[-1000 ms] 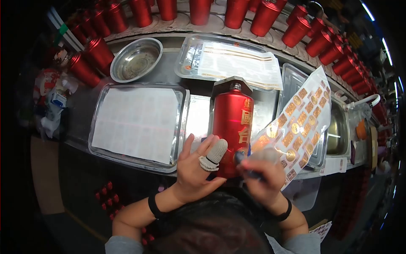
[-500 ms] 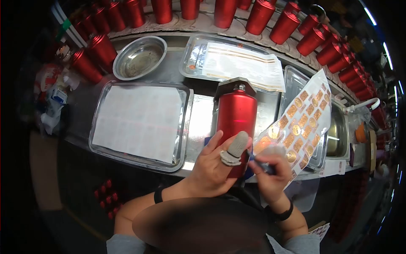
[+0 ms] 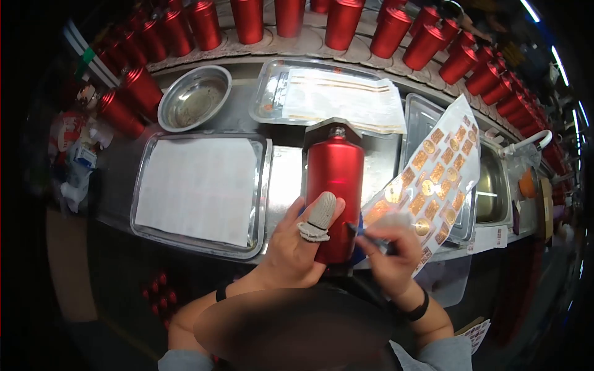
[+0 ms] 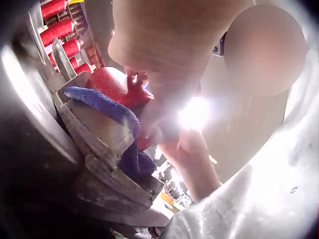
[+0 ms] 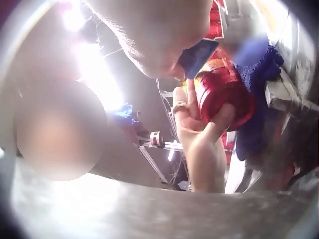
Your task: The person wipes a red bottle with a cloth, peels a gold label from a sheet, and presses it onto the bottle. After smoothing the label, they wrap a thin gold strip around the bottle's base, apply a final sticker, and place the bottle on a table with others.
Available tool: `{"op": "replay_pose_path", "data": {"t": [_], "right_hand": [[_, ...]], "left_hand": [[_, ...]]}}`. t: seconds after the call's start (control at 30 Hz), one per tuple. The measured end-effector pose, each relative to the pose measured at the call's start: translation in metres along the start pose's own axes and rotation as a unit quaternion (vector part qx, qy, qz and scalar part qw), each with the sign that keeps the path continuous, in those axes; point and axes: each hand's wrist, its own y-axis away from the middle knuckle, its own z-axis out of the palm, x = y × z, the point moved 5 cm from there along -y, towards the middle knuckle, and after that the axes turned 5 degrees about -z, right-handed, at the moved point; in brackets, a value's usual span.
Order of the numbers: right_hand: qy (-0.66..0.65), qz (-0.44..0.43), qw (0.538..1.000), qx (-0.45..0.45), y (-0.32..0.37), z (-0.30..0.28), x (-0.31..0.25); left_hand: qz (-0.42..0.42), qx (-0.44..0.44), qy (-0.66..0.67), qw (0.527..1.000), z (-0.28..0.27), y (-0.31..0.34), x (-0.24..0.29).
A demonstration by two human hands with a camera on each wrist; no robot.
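A red bottle (image 3: pixel 335 173) lies in a metal holder (image 3: pixel 334 127) padded with blue cloth (image 4: pixel 107 104), its neck pointing away from the body. My left hand (image 3: pixel 296 250), one finger wearing a grey finger cover (image 3: pixel 322 211), grips the bottle's lower end; the right wrist view shows its thumb on the base (image 5: pixel 234 109) and fingers along the side. My right hand (image 3: pixel 396 250) pinches a dark blue flat tool (image 5: pixel 199 59), its edge at the bottle's right side. Whether the edge touches is unclear. Gold print shows on the bottle's side in the right wrist view.
White sheet on a tray (image 3: pixel 266 191) at left; metal bowl (image 3: pixel 195 99) behind it; second tray with strips (image 3: pixel 340 96) at back. A sheet of gold stickers (image 3: pixel 433 179) slants at right, beside a sink (image 3: pixel 489 191). Red bottles (image 3: pixel 250 21) line the conveyor.
The bottle has rolled in its holder, so the gold characters that faced up are out of the head view. My left fingers have moved further over the bottle. Conveyor bottles have shifted.
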Motion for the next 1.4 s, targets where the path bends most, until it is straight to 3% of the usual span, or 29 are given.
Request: {"op": "replay_pose_path", "data": {"t": [0.07,0.1,0.2,0.27,0.33,0.37,0.4,0.47,0.53,0.6,0.67,0.7,0.8,0.83,0.93,1.07,1.13,1.2,1.3,1.4], "right_hand": [[0.055,-0.132,0.987,-0.075,0.0,0.01,-0.017],[0.004,-0.117,0.987,-0.106,-0.001,0.008,-0.019],[0.029,0.003,0.999,0.017,-0.002,-0.005,-0.005],[0.089,-0.005,0.995,-0.045,0.005,-0.003,-0.003],[-0.02,0.015,0.991,-0.131,0.001,-0.005,-0.008],[-0.067,0.088,0.983,-0.147,-0.004,-0.007,-0.005],[-0.038,0.1,0.988,-0.115,-0.005,-0.013,0.011],[-0.114,0.199,0.971,0.069,-0.024,-0.03,0.05],[-0.193,0.235,0.943,0.136,-0.065,-0.048,0.076],[-0.178,0.252,0.943,0.128,-0.103,-0.073,0.139],[-0.017,0.226,0.972,0.055,-0.152,-0.082,0.167],[0.097,0.191,0.975,0.063,-0.176,-0.085,0.181],[0.329,0.081,0.937,0.08,-0.225,-0.075,0.21],[0.386,0.045,0.918,0.085,-0.234,-0.07,0.213],[0.397,0.019,0.917,-0.047,-0.248,-0.046,0.218],[0.503,0.024,0.852,-0.144,-0.238,-0.021,0.21],[0.505,0.03,0.842,-0.19,-0.233,-0.014,0.208],[0.517,0.027,0.827,-0.22,-0.233,-0.008,0.203],[0.509,0.039,0.825,-0.242,-0.235,-0.004,0.195],[0.412,0.021,0.891,-0.188,-0.239,-0.009,0.208]], "left_hand": [[0.004,0.01,0.021,1.0,-0.001,-0.002,0.004],[0.007,0.014,0.027,1.0,-0.002,-0.003,0.006],[0.02,-0.004,0.012,1.0,-0.003,-0.009,0.011],[0.041,-0.011,0.017,0.999,-0.001,-0.013,0.014],[0.043,-0.019,0.026,0.999,0.003,-0.015,0.014],[0.051,-0.031,0.02,0.998,0.005,-0.016,0.014],[0.06,-0.046,0.014,0.997,0.006,-0.017,0.014],[0.051,-0.065,0.036,0.996,0.004,-0.017,0.012],[0.011,-0.076,0.093,0.993,-0.004,-0.015,0.012],[-0.001,-0.058,0.11,0.992,-0.011,-0.01,0.004],[-0.037,-0.008,0.134,0.99,-0.018,-0.003,-0.01],[-0.061,-0.005,0.108,0.992,-0.025,-0.003,-0.015],[-0.115,0.039,0.146,0.982,-0.033,0.001,-0.035],[-0.126,0.036,0.105,0.986,-0.038,-0.001,-0.035],[-0.164,0.04,0.157,0.973,-0.039,0.003,-0.044],[-0.196,0.025,0.167,0.966,-0.034,0.004,-0.059],[-0.212,0.016,0.185,0.959,-0.033,-0.001,-0.065],[-0.178,0.023,0.153,0.972,-0.034,-0.009,-0.064],[-0.151,0.026,0.12,0.981,-0.032,-0.013,-0.064],[-0.153,0.015,0.113,0.982,-0.031,-0.012,-0.064]]}}
